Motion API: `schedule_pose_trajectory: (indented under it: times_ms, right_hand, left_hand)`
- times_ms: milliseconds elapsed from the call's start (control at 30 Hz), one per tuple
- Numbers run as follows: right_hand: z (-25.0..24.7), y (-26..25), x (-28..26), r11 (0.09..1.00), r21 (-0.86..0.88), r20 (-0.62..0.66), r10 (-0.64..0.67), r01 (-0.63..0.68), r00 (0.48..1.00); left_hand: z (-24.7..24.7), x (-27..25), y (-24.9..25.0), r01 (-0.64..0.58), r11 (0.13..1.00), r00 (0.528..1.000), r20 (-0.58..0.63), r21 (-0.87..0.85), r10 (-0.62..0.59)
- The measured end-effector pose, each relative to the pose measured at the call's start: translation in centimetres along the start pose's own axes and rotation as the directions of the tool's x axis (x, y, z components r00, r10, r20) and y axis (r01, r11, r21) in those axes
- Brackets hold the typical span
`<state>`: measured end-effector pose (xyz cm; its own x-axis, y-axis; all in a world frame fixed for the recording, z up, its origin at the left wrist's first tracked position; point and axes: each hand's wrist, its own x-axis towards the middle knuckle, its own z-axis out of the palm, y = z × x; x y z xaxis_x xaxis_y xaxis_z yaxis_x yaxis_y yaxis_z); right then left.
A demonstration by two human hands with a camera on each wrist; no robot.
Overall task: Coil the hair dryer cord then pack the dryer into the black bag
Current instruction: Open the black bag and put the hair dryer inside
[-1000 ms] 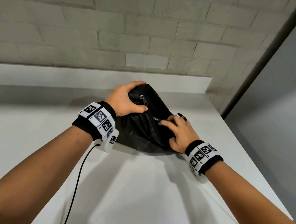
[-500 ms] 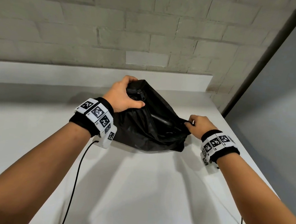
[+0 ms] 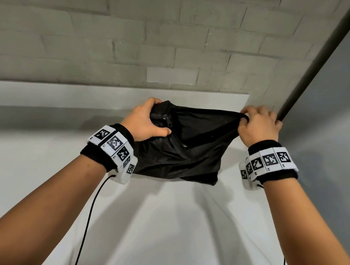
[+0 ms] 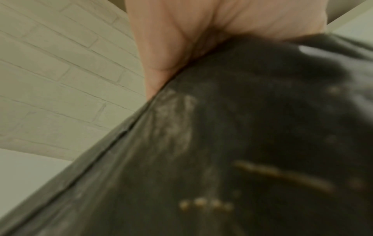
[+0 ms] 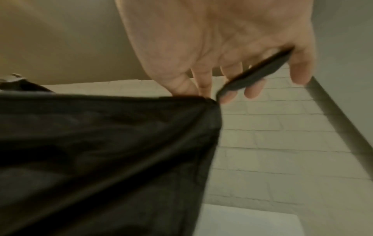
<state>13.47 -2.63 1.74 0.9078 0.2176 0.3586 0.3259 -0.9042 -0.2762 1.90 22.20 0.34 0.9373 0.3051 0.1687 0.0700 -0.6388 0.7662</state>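
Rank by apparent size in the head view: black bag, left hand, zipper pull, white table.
1. White table
2. Black bag
3. Left hand
4. Zipper pull

Black bag (image 3: 181,145) on white table (image 3: 163,224). Black wristbands (image 3: 98,156) with black-and-white checkered markers. Pale grey brick wall (image 3: 135,36).

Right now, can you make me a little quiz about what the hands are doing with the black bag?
1. True or false: the soft black fabric bag is held by both hands.
2. Which hand is nearest the metal zipper pull: A left hand, B right hand?
3. Fill in: the right hand pinches a thin black ___ at the bag's corner.

Key: 1 true; 2 A; 3 strap.
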Motion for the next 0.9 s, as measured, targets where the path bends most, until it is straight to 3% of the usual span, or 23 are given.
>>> schedule_pose_trajectory:
  times_ms: [67, 167, 267, 400, 667, 900]
  right_hand:
    - [0.2, -1.3, -0.8, 0.998, 0.031, -0.030, -0.048, 0.049, 0.998]
    - [0.2, -4.8, -2.9, 0.960, 0.161, -0.120, -0.212, 0.230, 0.970]
    - [0.5, -8.6, -4.9, 0.862, 0.341, -0.083, -0.369, 0.375, 0.926]
    - [1.3, -11.5, -6.3, 0.761, 0.472, -0.003, -0.504, 0.445, 0.864]
    - [2.3, -12.0, -5.5, 0.733, 0.508, -0.038, -0.506, 0.453, 0.862]
    - [2.7, -12.4, -5.0, 0.608, 0.760, 0.006, -0.361, 0.231, 0.932]
  left_hand:
    - [0.1, 0.0, 0.0, 0.000, 1.000, 1.000, -0.009, -0.006, 0.000]
    - [0.3, 0.0, 0.0, -0.011, 1.000, 1.000, -0.022, -0.004, 0.011]
    - [0.3, -0.2, -0.1, -0.038, 0.999, 0.999, -0.034, 0.012, 0.038]
    - [0.1, -0.6, -0.4, -0.078, 0.997, 0.997, -0.018, 0.021, 0.078]
    - [-0.1, -1.2, -0.8, -0.158, 0.987, 0.987, 0.031, 0.023, 0.157]
    - [-0.5, -1.2, -1.4, -0.205, 0.972, 0.975, 0.107, 0.112, 0.193]
